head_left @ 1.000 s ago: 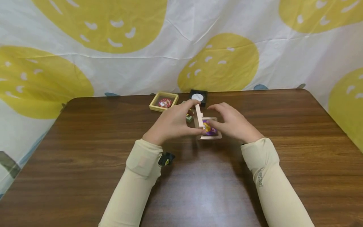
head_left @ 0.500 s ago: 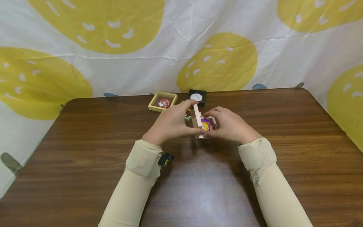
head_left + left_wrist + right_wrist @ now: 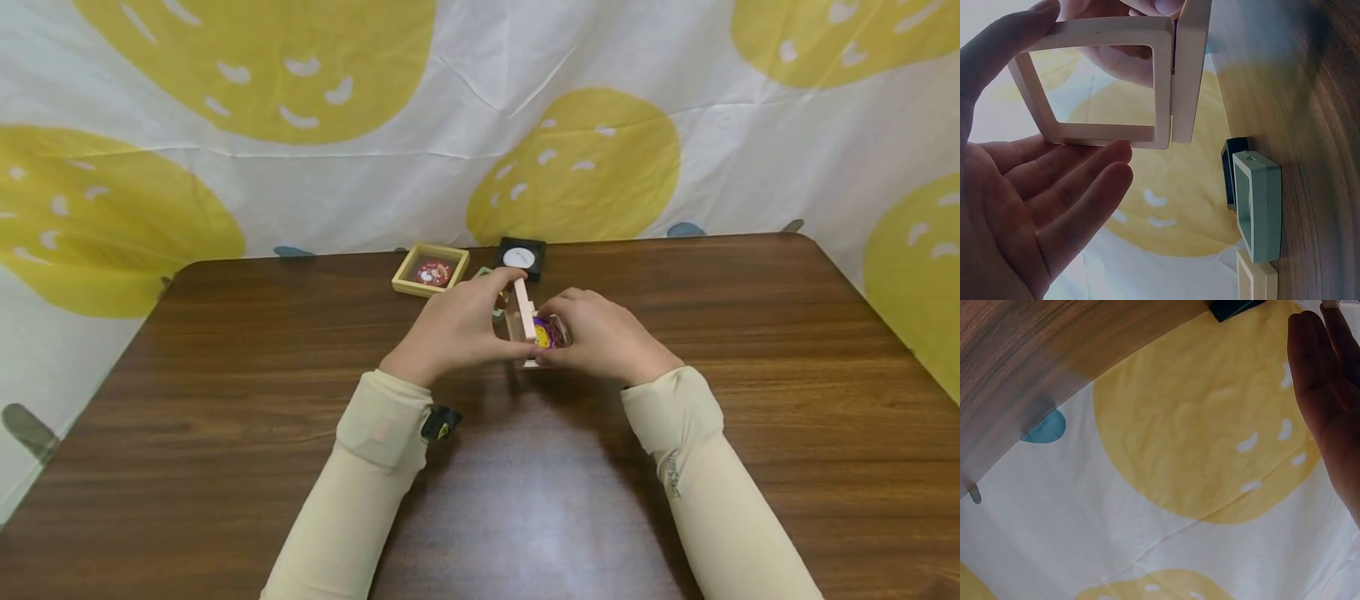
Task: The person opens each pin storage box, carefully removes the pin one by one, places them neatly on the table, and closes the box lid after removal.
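Observation:
A pale pink square display frame (image 3: 524, 310) stands part-way opened on its hinge. My left hand (image 3: 453, 329) grips one half, which is upright, with thumb and fingers at opposite edges. In the left wrist view, that half (image 3: 1162, 94) shows a see-through window, and the other half (image 3: 1190, 72) appears nearly edge-on beside it. A round purple and yellow badge (image 3: 547, 332) lies against the other half. My right hand (image 3: 603, 333) curls fingers and thumb around this half by the badge, covering its far side. The right wrist view catches only part of the right hand.
Behind the hands lie a yellow frame (image 3: 431, 269) with a red round badge, a black frame (image 3: 536, 271) with a white disc, and a green frame (image 3: 1265, 206), mostly hidden from above. The brown table (image 3: 225, 400) meets a patterned cloth (image 3: 360, 192) at the back.
My right hand has moved left, its fingers and thumb closing around the half with the badge, which shows less from above. My left hand keeps its grip on the upright half.

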The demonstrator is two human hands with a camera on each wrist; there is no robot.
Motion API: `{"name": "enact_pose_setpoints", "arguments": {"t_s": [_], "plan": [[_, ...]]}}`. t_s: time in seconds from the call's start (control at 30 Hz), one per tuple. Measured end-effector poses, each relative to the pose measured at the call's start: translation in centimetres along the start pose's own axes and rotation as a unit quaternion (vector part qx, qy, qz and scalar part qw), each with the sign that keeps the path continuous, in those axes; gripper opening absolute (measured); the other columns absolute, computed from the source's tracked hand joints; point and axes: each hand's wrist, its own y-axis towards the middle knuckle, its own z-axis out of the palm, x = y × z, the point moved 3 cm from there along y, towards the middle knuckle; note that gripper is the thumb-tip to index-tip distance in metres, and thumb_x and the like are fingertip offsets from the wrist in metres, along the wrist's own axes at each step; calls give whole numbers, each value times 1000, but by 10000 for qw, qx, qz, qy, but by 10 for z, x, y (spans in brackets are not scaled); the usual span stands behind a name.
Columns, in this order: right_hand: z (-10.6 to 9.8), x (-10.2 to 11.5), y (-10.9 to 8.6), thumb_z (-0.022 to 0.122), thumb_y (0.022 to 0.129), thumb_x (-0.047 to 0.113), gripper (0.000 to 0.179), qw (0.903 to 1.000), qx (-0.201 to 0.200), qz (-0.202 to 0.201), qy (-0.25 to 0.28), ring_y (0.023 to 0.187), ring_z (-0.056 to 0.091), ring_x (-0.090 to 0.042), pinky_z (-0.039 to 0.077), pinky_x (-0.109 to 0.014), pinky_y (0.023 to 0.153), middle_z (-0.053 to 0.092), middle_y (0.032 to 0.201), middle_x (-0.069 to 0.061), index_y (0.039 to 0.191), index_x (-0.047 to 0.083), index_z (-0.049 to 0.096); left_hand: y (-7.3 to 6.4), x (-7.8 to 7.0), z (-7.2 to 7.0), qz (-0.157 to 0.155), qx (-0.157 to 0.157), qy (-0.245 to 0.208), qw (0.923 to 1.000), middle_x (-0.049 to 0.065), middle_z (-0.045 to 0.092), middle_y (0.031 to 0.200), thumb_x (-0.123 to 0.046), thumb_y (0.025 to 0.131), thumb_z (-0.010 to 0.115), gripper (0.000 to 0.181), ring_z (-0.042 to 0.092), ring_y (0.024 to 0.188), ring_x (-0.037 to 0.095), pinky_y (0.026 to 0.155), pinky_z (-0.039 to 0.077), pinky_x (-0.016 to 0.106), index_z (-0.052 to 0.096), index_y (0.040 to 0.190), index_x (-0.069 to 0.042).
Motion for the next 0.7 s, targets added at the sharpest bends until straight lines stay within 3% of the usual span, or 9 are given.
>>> {"name": "enact_pose_setpoints", "arguments": {"t_s": [0.27, 0.5, 0.7], "plan": [[2, 0, -1, 76, 75, 39, 50, 10000, -46, -12, -38, 101, 60, -24, 49, -43, 85, 64, 113, -8, 115, 10, 65, -1, -1, 2, 119, -47, -95, 9999, 7, 66, 113, -47, 68, 81, 85, 65, 99, 22, 82, 52, 38, 46, 137, -10], [3, 1, -1, 75, 75, 38, 47, 9998, -96, -144, -100, 98, 60, -23, 49, -41, 84, 65, 111, -8, 111, 8, 65, -1, -1, 3, 54, -43, 44, 10000, 5, 65, 115, -49, 69, 79, 86, 65, 100, 20, 82, 52, 37, 45, 138, -11], [2, 0, -2, 75, 74, 40, 48, 9997, -209, -9, -125, 94, 59, -21, 50, -40, 80, 65, 108, -7, 108, 8, 65, -2, -1, 4, 33, -68, 322, 9995, 4, 64, 113, -52, 70, 78, 86, 62, 95, 17, 79, 52, 37, 45, 137, -11]]}}
